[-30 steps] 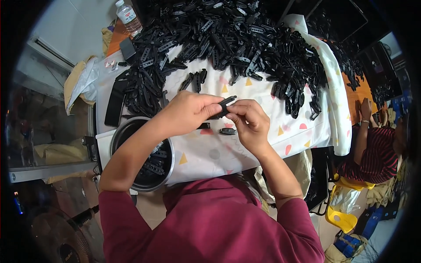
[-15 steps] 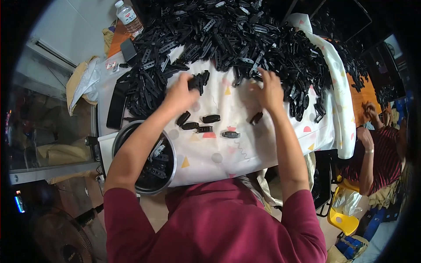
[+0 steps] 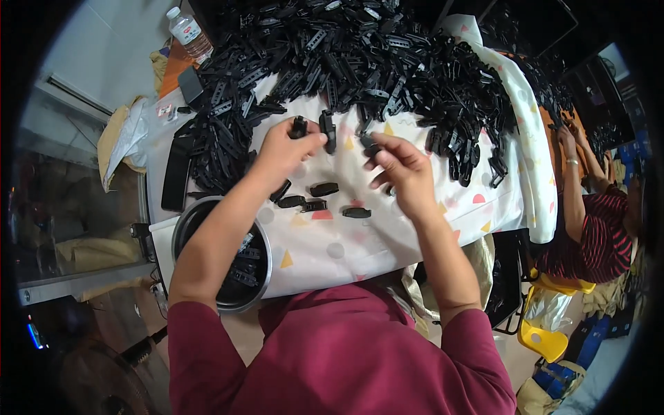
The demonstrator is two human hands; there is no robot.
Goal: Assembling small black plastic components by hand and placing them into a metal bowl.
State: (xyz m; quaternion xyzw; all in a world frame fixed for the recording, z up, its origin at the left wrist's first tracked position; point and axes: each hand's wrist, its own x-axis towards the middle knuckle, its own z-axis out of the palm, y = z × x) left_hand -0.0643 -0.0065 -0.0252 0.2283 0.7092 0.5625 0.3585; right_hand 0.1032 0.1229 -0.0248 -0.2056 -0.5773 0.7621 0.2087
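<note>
My left hand [image 3: 282, 151] is closed on a small black plastic piece [image 3: 299, 127] that stands up between thumb and fingers. Just right of it another black piece [image 3: 328, 133] lies on the patterned cloth. My right hand [image 3: 404, 173] pinches a second small black part [image 3: 371, 146] between thumb and forefinger, its other fingers loosely curled. Below the hands several black pieces lie in a loose group, among them one [image 3: 324, 189] and, farther right, one alone [image 3: 357, 212]. Another is partly hidden beside my right fingers. A big heap of black plastic parts [image 3: 346, 62] covers the far side.
A round metal pot [image 3: 267, 266] with black parts inside stands under my left forearm. A phone [image 3: 178, 173], a dark box [image 3: 190, 86] and a water bottle [image 3: 188, 33] sit at the left. Rolled cloth [image 3: 529, 131] edges the right side; a person [image 3: 588, 225] works beyond it.
My right hand has moved left and nearer from the heap's edge and now pinches a black part. My left hand still grips a piece. The piece near the right hand is now mostly covered.
</note>
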